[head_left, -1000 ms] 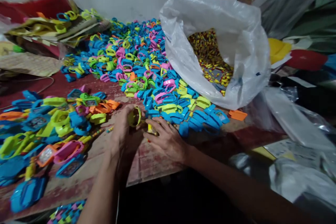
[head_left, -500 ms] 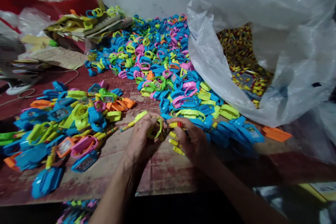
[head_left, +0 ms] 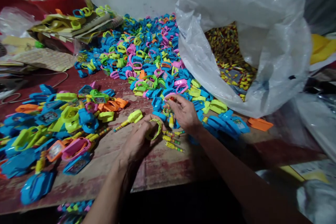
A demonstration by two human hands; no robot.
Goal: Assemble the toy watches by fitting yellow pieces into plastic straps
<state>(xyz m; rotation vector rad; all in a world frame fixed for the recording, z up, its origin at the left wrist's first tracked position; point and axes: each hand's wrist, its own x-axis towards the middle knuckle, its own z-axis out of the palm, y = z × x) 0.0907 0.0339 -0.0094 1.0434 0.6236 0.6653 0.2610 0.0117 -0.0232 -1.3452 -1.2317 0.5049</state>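
Note:
My left hand (head_left: 139, 139) grips a yellow-green plastic ring piece (head_left: 154, 129) just above the worn red table (head_left: 157, 168). My right hand (head_left: 183, 112) is a little to the right and further back, fingers pinched on a small yellow stick (head_left: 171, 120) at the near edge of the big pile of coloured plastic pieces (head_left: 147, 59). Several more yellow sticks (head_left: 172, 141) lie on the table between and below my hands. Another yellow-green piece with a stick in it (head_left: 131, 118) lies to the left of my left hand.
A large clear plastic bag (head_left: 244, 42) full of small yellow sticks lies open at the right. A second heap of assembled coloured pieces (head_left: 52, 122) covers the left of the table. Papers and red tubs (head_left: 60, 24) stand at the back left; more plastic bags (head_left: 315, 119) crowd the right edge.
My right hand has moved away from the left hand, up and back toward the pile, with a yellow stick. The left hand keeps the ring piece.

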